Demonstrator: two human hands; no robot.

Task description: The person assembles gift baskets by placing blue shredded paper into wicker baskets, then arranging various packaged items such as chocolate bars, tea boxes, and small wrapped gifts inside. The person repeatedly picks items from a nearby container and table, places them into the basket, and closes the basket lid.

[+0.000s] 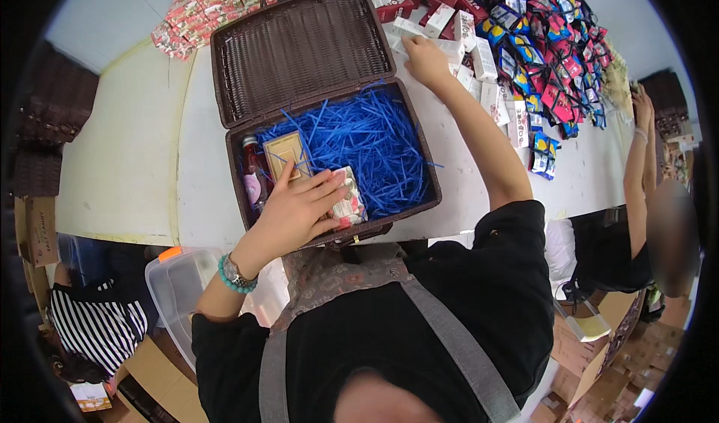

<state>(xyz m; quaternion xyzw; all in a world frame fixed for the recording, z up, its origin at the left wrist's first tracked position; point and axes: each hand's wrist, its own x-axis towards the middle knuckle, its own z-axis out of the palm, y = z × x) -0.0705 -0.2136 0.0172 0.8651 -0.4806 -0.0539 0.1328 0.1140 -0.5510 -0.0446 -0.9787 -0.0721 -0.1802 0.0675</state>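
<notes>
Filling looks partway along: tan box [278, 147], floral packet [352, 204] and bottle [252, 170] lie in the wicker hamper [303, 59], only blue shred [374, 146] at right, left hand [299, 206] loosely open on the first two, right hand [428, 62] at white cartons [485, 59], grip unclear.

Bright, diffuse light, strong fisheye curvature toward black corners.

Left hand [296, 207] is kinda blocking the tan box [281, 149] and floral pack [350, 198], pink pile [213, 7] gets chopped by the top edge, co-worker's head [672, 236] is just blur.
</notes>
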